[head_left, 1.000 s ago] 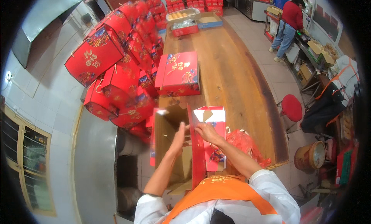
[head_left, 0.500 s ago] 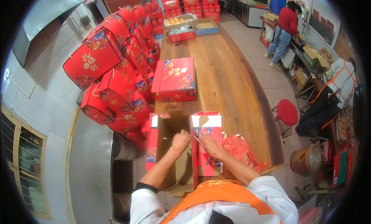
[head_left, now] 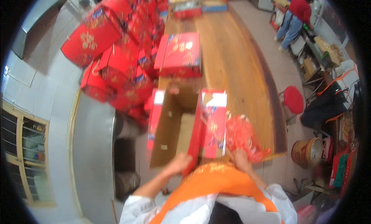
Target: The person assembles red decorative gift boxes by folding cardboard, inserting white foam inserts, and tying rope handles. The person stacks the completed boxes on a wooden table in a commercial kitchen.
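I log left hand (head_left: 181, 162) pinching box (head_left: 184, 132) at near edge, right hand (head_left: 241, 159) by bag (head_left: 242, 135), grip too blurred to tell.

A red stool (head_left: 293, 100) stands on the floor (head_left: 266, 61) at right, a bucket (head_left: 302, 151) near it. Farther off, a person (head_left: 299, 11) bends forward. A window (head_left: 33, 137) is at left.

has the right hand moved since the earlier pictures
Yes: judged against the wooden table, the right hand has moved rightward and toward the table's near edge.
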`<action>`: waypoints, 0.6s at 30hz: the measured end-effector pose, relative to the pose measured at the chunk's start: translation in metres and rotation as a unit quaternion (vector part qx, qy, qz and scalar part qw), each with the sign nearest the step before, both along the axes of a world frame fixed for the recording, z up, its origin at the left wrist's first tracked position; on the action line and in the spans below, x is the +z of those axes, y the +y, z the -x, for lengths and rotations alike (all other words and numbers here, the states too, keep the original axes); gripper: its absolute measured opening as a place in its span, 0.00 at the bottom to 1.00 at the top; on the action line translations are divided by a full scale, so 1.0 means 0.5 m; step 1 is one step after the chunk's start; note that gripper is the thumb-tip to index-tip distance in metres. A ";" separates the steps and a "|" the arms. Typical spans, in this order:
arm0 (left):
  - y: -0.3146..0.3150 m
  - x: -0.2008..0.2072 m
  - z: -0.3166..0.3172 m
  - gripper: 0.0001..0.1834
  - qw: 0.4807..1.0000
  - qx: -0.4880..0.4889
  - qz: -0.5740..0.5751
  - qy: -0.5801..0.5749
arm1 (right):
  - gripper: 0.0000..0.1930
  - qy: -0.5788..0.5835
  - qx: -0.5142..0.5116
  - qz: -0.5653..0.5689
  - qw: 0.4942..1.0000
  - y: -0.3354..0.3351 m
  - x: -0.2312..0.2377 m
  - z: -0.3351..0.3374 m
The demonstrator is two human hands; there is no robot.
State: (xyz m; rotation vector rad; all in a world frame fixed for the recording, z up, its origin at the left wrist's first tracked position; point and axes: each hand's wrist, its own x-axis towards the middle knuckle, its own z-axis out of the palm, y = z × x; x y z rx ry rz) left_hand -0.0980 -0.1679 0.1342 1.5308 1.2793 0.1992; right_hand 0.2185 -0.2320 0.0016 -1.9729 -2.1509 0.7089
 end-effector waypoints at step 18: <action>0.024 0.199 0.006 0.18 0.859 0.355 0.146 -0.340 | 0.09 0.657 -0.066 0.094 0.745 0.189 0.352 0.241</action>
